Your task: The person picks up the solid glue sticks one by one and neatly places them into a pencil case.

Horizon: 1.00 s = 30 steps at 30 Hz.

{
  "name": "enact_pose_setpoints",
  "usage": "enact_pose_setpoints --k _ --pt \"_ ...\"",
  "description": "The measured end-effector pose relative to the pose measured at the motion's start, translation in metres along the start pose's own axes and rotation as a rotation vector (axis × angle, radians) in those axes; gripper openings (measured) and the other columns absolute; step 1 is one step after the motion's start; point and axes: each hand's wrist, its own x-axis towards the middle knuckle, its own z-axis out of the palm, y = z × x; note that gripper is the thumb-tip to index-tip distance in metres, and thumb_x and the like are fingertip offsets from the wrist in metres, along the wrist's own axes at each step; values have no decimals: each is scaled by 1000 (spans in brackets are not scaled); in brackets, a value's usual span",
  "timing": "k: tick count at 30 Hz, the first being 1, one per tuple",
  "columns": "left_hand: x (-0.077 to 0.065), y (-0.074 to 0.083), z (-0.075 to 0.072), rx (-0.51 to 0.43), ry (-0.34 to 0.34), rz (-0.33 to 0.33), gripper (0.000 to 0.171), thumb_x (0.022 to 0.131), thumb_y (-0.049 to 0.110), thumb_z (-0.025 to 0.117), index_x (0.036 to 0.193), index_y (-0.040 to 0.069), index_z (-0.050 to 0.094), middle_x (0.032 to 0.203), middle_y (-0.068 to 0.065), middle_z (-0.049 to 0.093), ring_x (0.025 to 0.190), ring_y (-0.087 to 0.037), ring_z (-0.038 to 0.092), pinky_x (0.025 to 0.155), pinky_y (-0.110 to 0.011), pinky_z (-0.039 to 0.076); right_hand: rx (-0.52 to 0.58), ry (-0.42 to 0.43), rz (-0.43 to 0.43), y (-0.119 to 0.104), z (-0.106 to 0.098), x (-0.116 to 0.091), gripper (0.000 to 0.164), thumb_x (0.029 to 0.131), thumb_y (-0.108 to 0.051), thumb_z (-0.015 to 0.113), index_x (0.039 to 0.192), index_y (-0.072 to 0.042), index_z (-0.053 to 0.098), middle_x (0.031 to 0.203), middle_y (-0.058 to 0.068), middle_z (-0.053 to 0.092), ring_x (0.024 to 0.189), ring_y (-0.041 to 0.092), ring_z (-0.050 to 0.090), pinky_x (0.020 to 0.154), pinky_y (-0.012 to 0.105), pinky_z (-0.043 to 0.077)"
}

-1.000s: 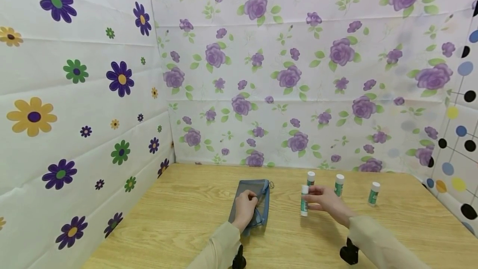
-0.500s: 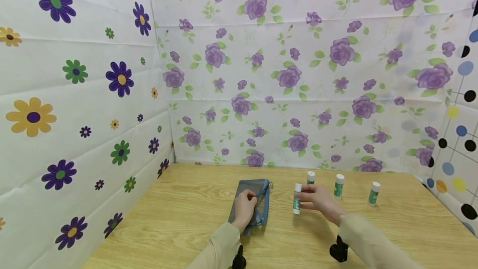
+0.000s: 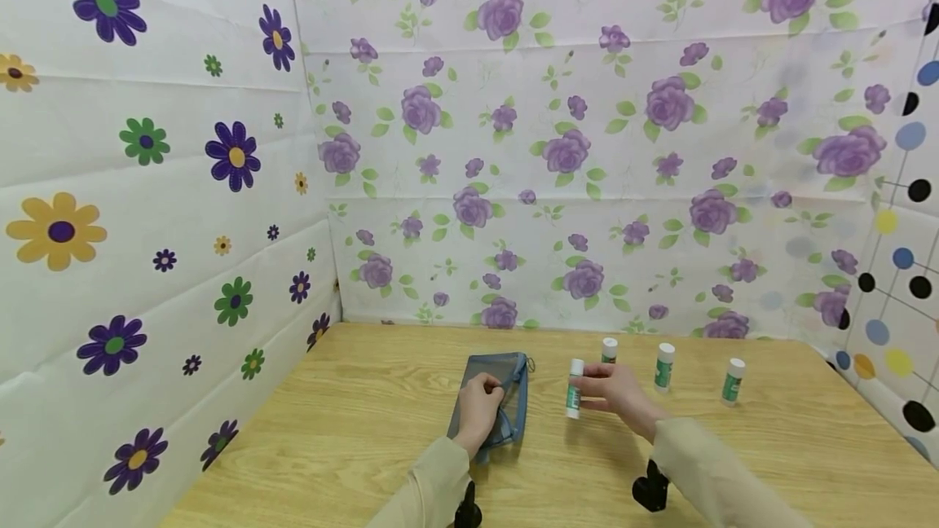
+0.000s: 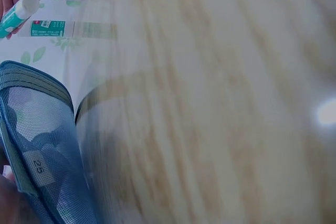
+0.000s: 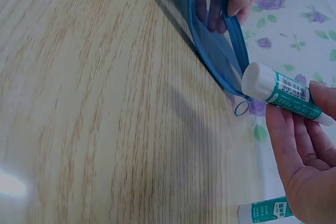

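My left hand pinches the rim of a blue mesh zip pouch on the wooden table. In the right wrist view the pouch's mouth gapes, with the left fingers at its edge. Between thumb and fingers, my right hand grips a green-and-white glue stick just right of the pouch. Its white end points toward the pouch's mouth and overlaps the rim in that view. A small tag marked 25 shows on the pouch in the left wrist view.
Beyond the right hand stand more glue sticks: one partly hidden behind it, a second, and a third farther right. A flowered cloth wall closes off the table's back edge.
My right hand has carried the glue stick leftward, closer to the pouch. The left hand and the pouch have stayed in place.
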Motion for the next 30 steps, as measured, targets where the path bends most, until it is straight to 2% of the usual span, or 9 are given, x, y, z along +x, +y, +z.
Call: enact_pose_setpoints --k 5,17,30 --pt "1 -2 0 -4 -9 -1 7 79 -5 58 83 -3 63 68 0 54 58 -13 48 52 -28 41 3 21 9 1 7 3 33 83 -8 64 107 12 53 97 17 57 86 27 59 77 45 45" --pt "5 -5 2 -20 -9 5 7 79 -4 58 83 -2 63 68 0 54 58 -13 49 53 -28 41 24 63 44 0 21 9 42 82 -9 66 113 14 50 99 19 57 88 31 59 77 46 45" --pt "5 -5 2 -26 -7 -1 7 79 -4 58 83 -2 63 69 1 53 58 -12 48 53 -28 41 58 14 79 0 42 15 46 84 -5 63 119 18 43 100 22 57 90 36 58 81 48 42"
